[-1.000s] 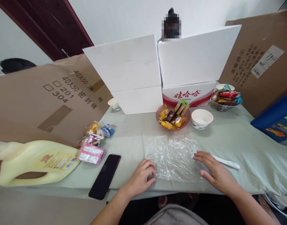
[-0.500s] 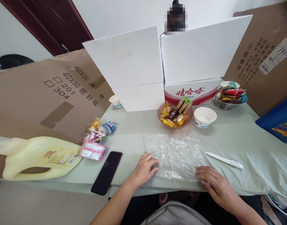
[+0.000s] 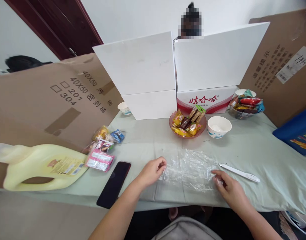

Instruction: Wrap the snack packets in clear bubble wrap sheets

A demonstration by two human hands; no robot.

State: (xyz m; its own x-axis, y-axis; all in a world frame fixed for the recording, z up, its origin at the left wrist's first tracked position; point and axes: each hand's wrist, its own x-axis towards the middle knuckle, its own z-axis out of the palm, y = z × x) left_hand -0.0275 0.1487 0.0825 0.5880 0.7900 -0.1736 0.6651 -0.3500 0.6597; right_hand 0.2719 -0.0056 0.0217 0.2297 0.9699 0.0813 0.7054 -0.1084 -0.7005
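The bench (image 3: 255,150) has a pale mint green cloth. Clear crinkly plastic sheet (image 3: 190,168) near the middle, white pen (image 3: 239,172) to its right. On the left there's a pale yellow jug (image 3: 40,165), a black phone (image 3: 114,188), and a pink-and-white packet (image 3: 99,160). Further back, a reddish bowl (image 3: 187,124) holds yellow and brown snacks, next to a white bowl (image 3: 219,126) with blue trim. Far right is a blue box (image 3: 296,133).

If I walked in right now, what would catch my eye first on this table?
Probably the crinkly clear plastic sheet at the table's near edge, pinched by the left hand and right hand at either side. Behind it sits a pink bowl of wrapped snacks beside a white bowl. Far left, a big yellow jug lies on its side.
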